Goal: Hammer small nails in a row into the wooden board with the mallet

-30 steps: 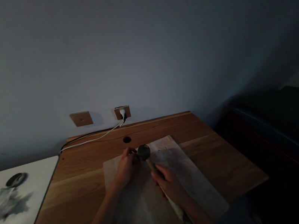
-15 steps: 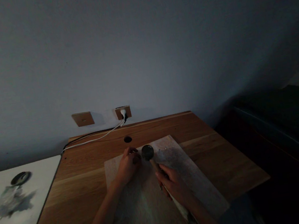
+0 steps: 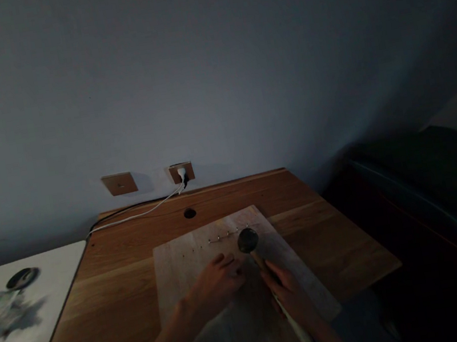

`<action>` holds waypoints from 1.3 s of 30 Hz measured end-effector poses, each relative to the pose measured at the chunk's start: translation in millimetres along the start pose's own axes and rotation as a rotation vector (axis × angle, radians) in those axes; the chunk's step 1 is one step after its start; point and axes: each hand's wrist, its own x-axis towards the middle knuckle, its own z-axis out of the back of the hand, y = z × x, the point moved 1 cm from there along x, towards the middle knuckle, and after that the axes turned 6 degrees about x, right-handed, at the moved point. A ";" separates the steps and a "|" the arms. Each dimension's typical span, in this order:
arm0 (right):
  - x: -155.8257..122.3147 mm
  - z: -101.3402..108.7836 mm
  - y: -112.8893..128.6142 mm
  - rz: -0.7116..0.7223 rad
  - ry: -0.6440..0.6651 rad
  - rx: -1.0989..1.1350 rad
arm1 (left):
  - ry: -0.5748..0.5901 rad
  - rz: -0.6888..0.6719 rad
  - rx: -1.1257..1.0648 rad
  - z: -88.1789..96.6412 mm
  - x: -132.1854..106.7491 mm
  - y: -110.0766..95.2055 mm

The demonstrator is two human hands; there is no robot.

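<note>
A pale wooden board [image 3: 219, 334] lies on the desk. Along its far part runs a row of several nails [image 3: 218, 236], standing up from the surface, with small dark dots further left in line. My right hand [image 3: 288, 291] is wrapped round the handle of a hammer [image 3: 248, 240], its round dark head over the board just below the right end of the row. My left hand [image 3: 219, 279] hovers over the board left of the hammer head, fingers curled together. Anything inside those fingers is hidden.
The wooden desk [image 3: 119, 304] has a round cable hole [image 3: 189, 213] near the wall. White and black cables [image 3: 148, 211] run to a wall socket [image 3: 181, 172]. At left, a white surface [image 3: 56, 290] bears a dark round dish [image 3: 22, 279] and a crumpled plastic bag [image 3: 6, 316].
My left hand has moved back toward me and to the right, uncovering the nails. The hammer has shifted right and slightly nearer in my right hand. The view has turned a little.
</note>
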 end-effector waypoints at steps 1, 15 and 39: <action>0.1 -0.4 -0.9 0.001 0.000 -0.003 | 0.005 0.000 0.019 -0.4 -0.1 -0.9; -1.7 -0.4 2.8 0.071 0.039 0.016 | 0.008 0.467 -0.198 -3.5 -41.5 60.1; -2.5 -0.5 4.5 0.076 0.049 0.025 | -0.198 0.804 -0.541 -23.7 -45.7 88.0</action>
